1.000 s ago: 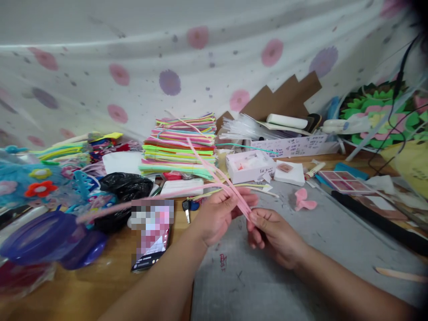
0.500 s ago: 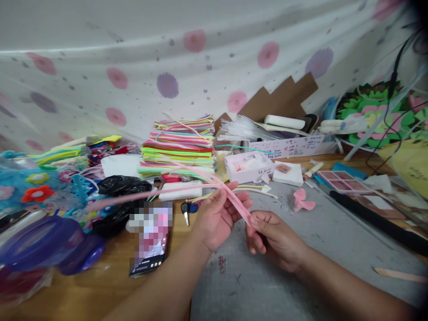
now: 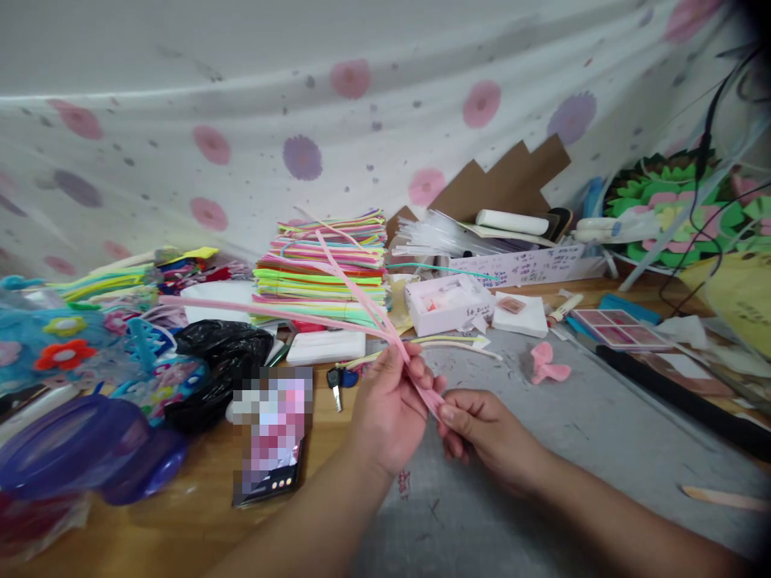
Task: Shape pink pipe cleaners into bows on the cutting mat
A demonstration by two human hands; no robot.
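Several long pink pipe cleaners are bunched between my two hands, above the grey cutting mat. My left hand is closed around the middle of the bunch, thumb on top. Lower down, my right hand pinches the near end between thumb and fingers. Beyond the left hand the strands split: some point up over the stack of coloured pipe cleaners, others stretch out to the left. A pink shaped piece made of looped fuzzy stem lies on the mat, right of my hands.
A phone and a key lie on the wooden table to the left, near a black plastic bag and a purple container. Behind are a small white box and a palette. A wooden stick lies at right.
The free ends of the pink pipe cleaners have swung upward, the left-pointing ones too. My left hand has tilted more upright, and my right hand has shifted slightly down and left.
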